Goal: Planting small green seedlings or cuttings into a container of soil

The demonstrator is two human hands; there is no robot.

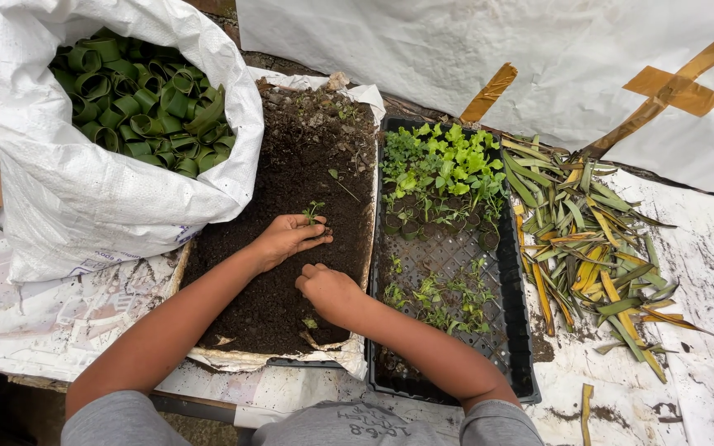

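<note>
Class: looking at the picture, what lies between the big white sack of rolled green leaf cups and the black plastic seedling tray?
In the head view, the bed of dark soil lies between the white sack and black tray; both hands, left and right, work there.

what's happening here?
A person works over a bed of dark soil. The left hand pinches a small seedling at the soil surface; the right hand rests closed on the soil beside it. To the right sit a black tray of seedlings and a pile of leaf strips; a white sack of rolled leaves stands at left.
</note>
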